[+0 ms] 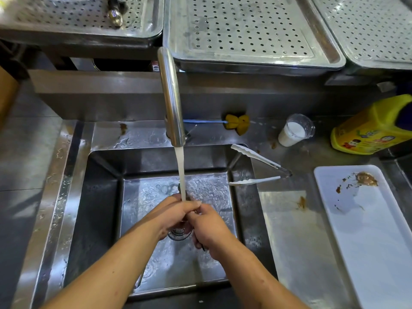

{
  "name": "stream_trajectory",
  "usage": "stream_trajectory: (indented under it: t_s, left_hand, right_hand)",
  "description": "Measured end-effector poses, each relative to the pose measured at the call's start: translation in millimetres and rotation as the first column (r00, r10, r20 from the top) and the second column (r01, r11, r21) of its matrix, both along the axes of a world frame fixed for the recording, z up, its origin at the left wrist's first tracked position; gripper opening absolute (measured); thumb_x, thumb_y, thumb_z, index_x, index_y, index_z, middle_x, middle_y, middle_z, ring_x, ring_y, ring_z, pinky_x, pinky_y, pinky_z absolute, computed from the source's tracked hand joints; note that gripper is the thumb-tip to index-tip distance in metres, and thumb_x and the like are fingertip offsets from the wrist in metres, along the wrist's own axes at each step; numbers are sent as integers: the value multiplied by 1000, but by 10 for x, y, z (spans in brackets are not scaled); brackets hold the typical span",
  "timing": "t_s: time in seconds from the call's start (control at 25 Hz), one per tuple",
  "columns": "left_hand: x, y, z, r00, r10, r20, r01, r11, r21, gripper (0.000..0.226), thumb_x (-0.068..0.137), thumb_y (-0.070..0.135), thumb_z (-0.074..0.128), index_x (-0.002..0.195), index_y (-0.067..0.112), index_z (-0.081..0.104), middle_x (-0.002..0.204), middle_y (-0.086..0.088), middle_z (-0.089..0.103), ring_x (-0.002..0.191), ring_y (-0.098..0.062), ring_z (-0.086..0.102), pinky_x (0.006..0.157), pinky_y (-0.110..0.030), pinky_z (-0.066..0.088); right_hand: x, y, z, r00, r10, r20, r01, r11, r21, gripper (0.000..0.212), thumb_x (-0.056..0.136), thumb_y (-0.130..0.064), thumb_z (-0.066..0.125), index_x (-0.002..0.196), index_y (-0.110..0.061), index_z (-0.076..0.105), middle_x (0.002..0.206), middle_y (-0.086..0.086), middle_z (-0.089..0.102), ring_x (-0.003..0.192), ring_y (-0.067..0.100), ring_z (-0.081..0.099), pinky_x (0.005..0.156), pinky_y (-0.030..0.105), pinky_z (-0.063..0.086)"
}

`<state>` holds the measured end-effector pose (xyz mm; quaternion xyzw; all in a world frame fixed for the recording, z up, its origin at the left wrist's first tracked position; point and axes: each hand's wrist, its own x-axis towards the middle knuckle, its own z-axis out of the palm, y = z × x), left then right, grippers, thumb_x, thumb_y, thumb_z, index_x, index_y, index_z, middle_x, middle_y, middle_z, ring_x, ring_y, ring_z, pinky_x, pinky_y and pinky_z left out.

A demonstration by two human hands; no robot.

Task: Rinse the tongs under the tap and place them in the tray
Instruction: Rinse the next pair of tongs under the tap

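Left hand [176,212] and right hand [209,226] meet under the tap [171,97].
Right hand grips a dark utensil [202,248]; left hand's hold unclear; tongs [256,157] beside sink [245,219].

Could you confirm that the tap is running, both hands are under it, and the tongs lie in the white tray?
Not quite: the head view shows the tongs on the counter at the sink's right edge, not in the white tray. The tap is running, with the left hand and right hand under it.

Probably a commercial kitchen's wash area: a steel sink [104,186] with a running tap [171,97] at centre, perforated steel trays [245,30] across the top, a yellow detergent jug [367,130] at right.
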<state>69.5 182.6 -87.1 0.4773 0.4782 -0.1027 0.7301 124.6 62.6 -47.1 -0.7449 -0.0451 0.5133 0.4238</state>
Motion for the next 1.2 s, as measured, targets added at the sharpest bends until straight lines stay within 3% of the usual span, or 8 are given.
stream_trajectory:
  t_s: [0.16, 0.36, 0.56, 0.76, 0.88, 1.0, 1.08, 1.2]
  left_hand:
    - [22, 40, -52, 989, 13, -150, -8, 1000, 30, 24, 96, 33, 76, 94, 10, 80, 68, -8, 72, 50, -18, 56, 50, -27, 45]
    - [92, 26, -31, 960, 194, -201, -161, 972, 171, 40, 80, 41, 79, 90, 3, 76, 62, -10, 72, 36, -17, 52, 40, -22, 40]
    - [114, -49, 103, 959, 116, -260, -10, 927, 375, 69, 55, 60, 81, 104, 17, 60, 92, -6, 75, 81, -28, 76, 75, -47, 67]
    - [71, 3, 22, 980, 127, -156, -90, 971, 222, 23, 85, 25, 64, 89, 5, 75, 78, -24, 75, 68, -29, 67, 65, -40, 51]
    - [-77, -29, -35, 985, 124, -117, -111, 988, 111, 13, 95, 16, 69, 98, 8, 79, 84, -14, 76, 75, -27, 62, 60, -33, 42]
    - [-148, 13, -13, 996, 85, -42, -83, 995, 55, 12, 100, 13, 70, 102, 7, 81, 93, -10, 85, 81, -24, 74, 75, -38, 55]
    - [-106, 9, -17, 983, 186, -6, -185, 982, 40, 8, 97, 0, 70, 100, -1, 77, 85, -15, 84, 70, -22, 78, 66, -31, 63]
    - [-63, -36, -10, 964, 266, 8, -266, 963, 40, 14, 99, -4, 61, 97, 0, 74, 82, -16, 84, 62, -22, 78, 55, -31, 64]
  right_hand:
    - [-114, -34, -7, 824, 392, 409, -285, 911, -298, 27, 99, -41, 56, 121, -27, 50, 110, 5, 74, 92, 28, 68, 70, 37, 44]
    - [-102, 17, 74, 742, 340, 578, -238, 939, -246, 24, 91, -32, 61, 109, -23, 47, 101, 5, 72, 93, 34, 69, 65, 39, 42]
    - [4, -40, 87, 703, 385, 597, -270, 922, -278, 36, 89, -24, 59, 125, -21, 53, 111, 8, 69, 101, 36, 68, 70, 39, 43]
    - [-102, -124, 32, 787, 379, 486, -296, 924, -242, 28, 95, -45, 57, 118, -29, 51, 104, 3, 74, 95, 30, 68, 68, 35, 41]
    - [-80, -122, 18, 810, 382, 444, -290, 920, -263, 36, 108, -46, 36, 110, -21, 62, 105, 10, 72, 95, 31, 65, 71, 36, 40]
    - [-80, -181, 1, 994, 96, 55, -88, 988, -130, 27, 107, -35, 45, 99, -18, 63, 83, 8, 64, 60, 21, 59, 52, 27, 47]
    - [-101, -192, 59, 967, -78, -242, 60, 995, -81, 23, 105, -34, 53, 97, -15, 64, 75, 8, 61, 46, 16, 53, 44, 22, 41]
    - [-104, -147, 82, 946, -50, -320, 50, 999, -8, 29, 105, -34, 54, 87, -15, 66, 67, 5, 66, 43, 16, 49, 45, 25, 34]
